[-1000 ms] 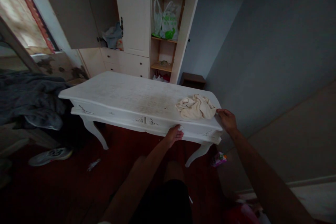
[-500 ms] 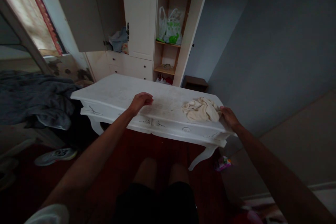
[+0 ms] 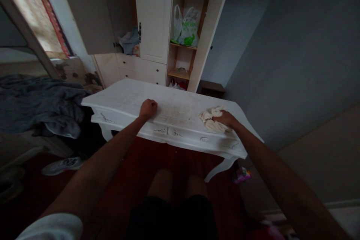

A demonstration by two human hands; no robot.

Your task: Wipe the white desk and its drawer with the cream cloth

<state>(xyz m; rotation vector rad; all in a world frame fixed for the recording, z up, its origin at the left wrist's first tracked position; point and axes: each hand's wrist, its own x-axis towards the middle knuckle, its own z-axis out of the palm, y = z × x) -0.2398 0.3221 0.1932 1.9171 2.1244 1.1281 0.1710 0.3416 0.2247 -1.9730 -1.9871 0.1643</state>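
A crumpled cream cloth (image 3: pixel 209 120) lies on the right part of a white table (image 3: pixel 129 93) with carved trim along its front. My right hand (image 3: pixel 226 118) grips the cloth from its right side, fingers sunk into the folds. My left hand (image 3: pixel 148 108) is curled into a fist at the table's left-centre, with nothing visible in it. Grey-brown smudges mark the tabletop between the two hands.
Behind the table stands a white wardrobe (image 3: pixel 153 18) with doors ajar and plastic bags (image 3: pixel 189 28) on a shelf. Dark grey clothing (image 3: pixel 42 101) is heaped at left. A shoe (image 3: pixel 63 165) and a purple box (image 3: pixel 241 175) rest on the floor. A grey wall (image 3: pixel 281 63) borders the right.
My right hand has gone from the table's right edge onto the cloth and grasped it, bunching it smaller. My left hand has curled into a fist and shifted slightly left.
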